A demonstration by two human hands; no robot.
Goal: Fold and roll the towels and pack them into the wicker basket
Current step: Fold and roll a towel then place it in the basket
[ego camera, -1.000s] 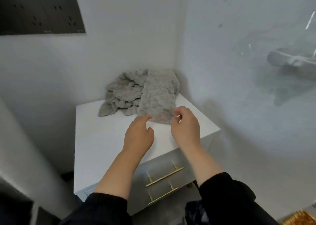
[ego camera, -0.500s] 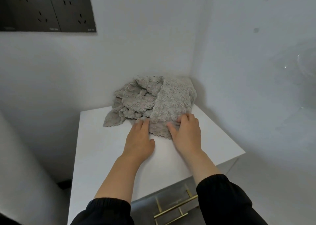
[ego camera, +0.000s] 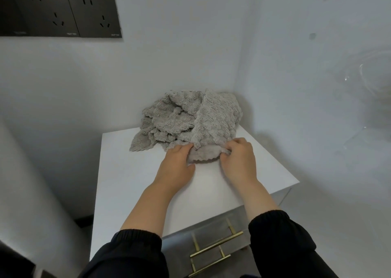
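Gripping the near edge of the top towel (ego camera: 213,125), you have both hands on the same grey cloth, one at each side of its near end. Your left hand (ego camera: 175,167) lies knuckles up on the cabinet top (ego camera: 137,193), its fingers held close together and curled into the fold of the cloth; their tips are hidden under it, so you cannot tell how far they reach. Your right hand (ego camera: 239,163) sits just to the right, its fingers bent and bunched together, pinching the rumpled edge against the thumb. Between the two hands the towel's near end sags in a short curve and touches the white surface. The towel runs from your hands up and over the heap of towels (ego camera: 169,119), which is crumpled in the far right corner of the cabinet top, against both walls. One scalloped corner of the heap trails out to the left onto the white surface. Black sleeves (ego camera: 137,252) cover both forearms to just above the wrists. At the near edge, below your arms, the grey drawer front carries two brass handles (ego camera: 215,248). On the far wall, up to the left, is a row of dark sockets (ego camera: 61,13).
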